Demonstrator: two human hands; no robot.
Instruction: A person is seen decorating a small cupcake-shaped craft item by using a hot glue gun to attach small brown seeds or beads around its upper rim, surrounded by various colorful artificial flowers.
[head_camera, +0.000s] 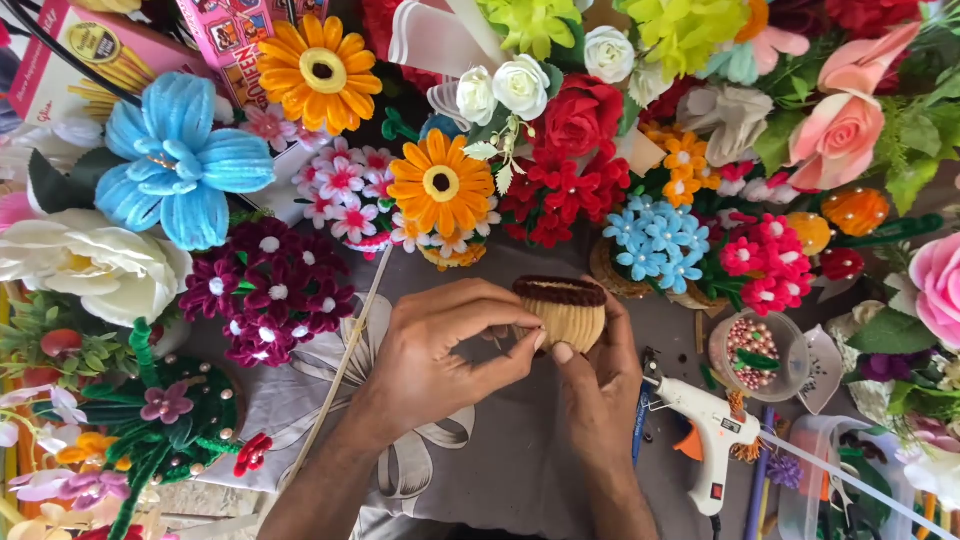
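Both hands meet over a grey cloth with a pale ribbon print at the middle of the work surface. The left hand and the right hand together grip a small cream-coloured basket of wound fuzzy wire with a dark brown rim, the left fingertips pressed against its near side and the right thumb under its lower edge. The basket is held just above the cloth, tilted on its side. To the right lies a white glue gun with an orange trigger, and just beyond it a clear round tub of pink beads. Fuzzy-wire flowers ring the scene, among them an orange daisy and a large blue bloom.
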